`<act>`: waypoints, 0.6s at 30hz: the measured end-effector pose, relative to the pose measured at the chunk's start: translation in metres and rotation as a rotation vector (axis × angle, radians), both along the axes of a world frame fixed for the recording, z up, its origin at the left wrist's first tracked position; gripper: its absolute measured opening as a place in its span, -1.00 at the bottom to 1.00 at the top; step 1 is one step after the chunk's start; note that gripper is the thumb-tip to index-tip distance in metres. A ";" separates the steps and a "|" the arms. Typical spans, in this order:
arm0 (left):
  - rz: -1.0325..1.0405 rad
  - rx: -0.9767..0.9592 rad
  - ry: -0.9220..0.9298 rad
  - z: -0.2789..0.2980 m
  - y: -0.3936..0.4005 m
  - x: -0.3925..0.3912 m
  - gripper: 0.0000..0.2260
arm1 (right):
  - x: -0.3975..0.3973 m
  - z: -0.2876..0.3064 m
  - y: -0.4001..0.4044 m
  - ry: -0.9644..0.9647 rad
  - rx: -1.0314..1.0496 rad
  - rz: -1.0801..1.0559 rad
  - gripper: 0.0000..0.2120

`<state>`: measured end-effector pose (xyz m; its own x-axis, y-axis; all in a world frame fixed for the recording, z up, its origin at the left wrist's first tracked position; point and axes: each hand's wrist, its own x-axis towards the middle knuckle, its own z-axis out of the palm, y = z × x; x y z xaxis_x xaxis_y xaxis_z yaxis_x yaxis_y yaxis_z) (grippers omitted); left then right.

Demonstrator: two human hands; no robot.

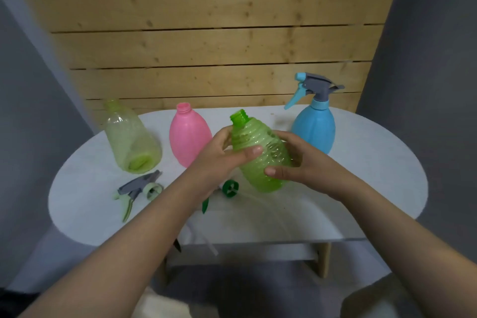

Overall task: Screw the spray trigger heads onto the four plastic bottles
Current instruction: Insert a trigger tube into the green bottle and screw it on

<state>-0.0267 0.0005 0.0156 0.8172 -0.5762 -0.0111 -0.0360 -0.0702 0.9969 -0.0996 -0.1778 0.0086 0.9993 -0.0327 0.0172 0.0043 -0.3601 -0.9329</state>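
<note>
Both hands hold a ribbed green bottle tilted above the white table, its open threaded neck pointing up and left. My left hand grips its upper side, thumb across the front. My right hand grips the lower right side. A green trigger head lies on the table under the bottle, partly hidden by my left wrist. A pale green bottle and a pink bottle stand open-necked at the left. A blue bottle at the right carries a grey and blue trigger head.
A grey and pale green trigger head lies at the table's front left. Thin clear dip tubes hang over the front edge of the oval white table. A wooden plank wall stands right behind the table.
</note>
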 end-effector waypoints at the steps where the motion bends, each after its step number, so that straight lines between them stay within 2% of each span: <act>1: -0.034 -0.003 0.020 0.000 0.004 -0.002 -0.41 | 0.000 -0.001 0.002 0.017 0.022 0.024 -0.23; 5: -0.060 0.065 -0.016 0.000 0.023 -0.005 -0.46 | 0.000 -0.004 0.011 0.047 0.000 0.015 -0.19; 8: 0.088 0.281 -0.204 -0.006 0.040 0.005 -0.60 | 0.002 -0.005 0.012 0.074 -0.148 -0.094 -0.26; 11: 0.113 0.487 -0.384 -0.017 0.050 0.013 -0.69 | 0.003 -0.007 0.008 0.082 -0.238 -0.165 -0.22; 15: -0.002 0.694 -0.407 -0.030 0.056 0.020 -0.61 | 0.001 -0.006 0.006 0.064 -0.279 -0.188 -0.21; 18: -0.075 0.751 -0.403 -0.038 0.053 0.020 -0.49 | 0.000 -0.007 0.003 0.068 -0.289 -0.187 -0.21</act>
